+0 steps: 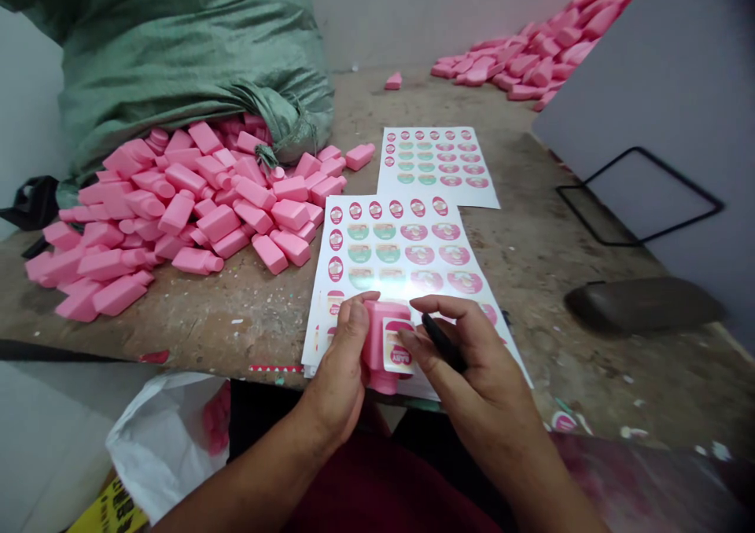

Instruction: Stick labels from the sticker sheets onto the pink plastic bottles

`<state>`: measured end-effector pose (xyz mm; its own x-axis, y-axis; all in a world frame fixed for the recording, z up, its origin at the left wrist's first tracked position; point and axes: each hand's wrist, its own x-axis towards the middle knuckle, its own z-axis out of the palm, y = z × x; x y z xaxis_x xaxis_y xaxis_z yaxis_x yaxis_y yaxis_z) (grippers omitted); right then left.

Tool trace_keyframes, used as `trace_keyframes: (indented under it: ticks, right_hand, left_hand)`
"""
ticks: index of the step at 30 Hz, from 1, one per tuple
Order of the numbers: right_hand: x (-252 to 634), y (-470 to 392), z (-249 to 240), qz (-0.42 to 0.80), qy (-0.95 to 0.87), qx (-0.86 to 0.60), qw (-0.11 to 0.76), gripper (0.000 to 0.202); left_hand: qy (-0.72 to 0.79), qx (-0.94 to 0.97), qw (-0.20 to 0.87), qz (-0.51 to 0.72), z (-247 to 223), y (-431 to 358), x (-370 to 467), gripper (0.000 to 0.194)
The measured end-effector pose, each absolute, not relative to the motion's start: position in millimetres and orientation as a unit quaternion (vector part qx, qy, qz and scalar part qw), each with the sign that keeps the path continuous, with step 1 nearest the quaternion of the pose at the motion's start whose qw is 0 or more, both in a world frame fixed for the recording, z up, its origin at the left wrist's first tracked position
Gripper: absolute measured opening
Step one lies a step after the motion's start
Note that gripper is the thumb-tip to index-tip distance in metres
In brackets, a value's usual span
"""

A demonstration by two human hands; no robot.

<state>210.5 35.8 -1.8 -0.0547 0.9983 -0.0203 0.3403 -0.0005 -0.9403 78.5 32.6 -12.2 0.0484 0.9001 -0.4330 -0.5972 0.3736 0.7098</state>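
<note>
My left hand [342, 368] grips a small pink plastic bottle [376, 336], neck pointing toward me, above the front edge of the table. A white label [398, 346] with a pink printed oval reading "BABY" lies on the bottle's side. The thumb of my right hand [472, 360] touches the label. Tucked in that same hand is a slim black pen-like tool [443, 341]; its tip points up and its exact kind is unclear. Beneath both hands lies a stack of sticker sheets [401, 270] with pink and green labels.
At the left, many pink bottles [236, 203] spill from a green woven sack [194, 45]. Another sticker sheet [436, 163] lies behind the stack. More pink bottles [531, 61] are heaped at the back right. A black wire frame [640, 195] and dark case [646, 303] sit right; a white bag [162, 439] hangs below.
</note>
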Motion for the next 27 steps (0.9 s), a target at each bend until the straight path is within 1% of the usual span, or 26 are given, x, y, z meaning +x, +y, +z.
trace_keyframes:
  ticks: [5,12,20,23,27]
  right_hand:
    - [209,36,-2,0.405,-0.604,-0.568,0.386,0.022]
    - [206,39,-8,0.375,-0.61,-0.573,0.398,0.022]
    - [205,41,-1,0.349,-0.626,-0.586,0.378,0.021]
    - [206,41,0,0.318,-0.645,-0.592,0.363,0.022]
    - [205,41,-2,0.239,-0.687,-0.602,0.328,0.028]
  left_hand:
    - [0.444,0.178,0.703,0.527,-13,34,77,0.058]
    - [0.467,0.214,0.691,0.508,-18,34,74,0.057]
    - [0.494,0.288,0.669,0.475,-17,31,69,0.054]
    - [0.509,0.32,0.652,0.462,-16,29,67,0.057]
    - [0.505,0.332,0.643,0.471,-14,28,67,0.053]
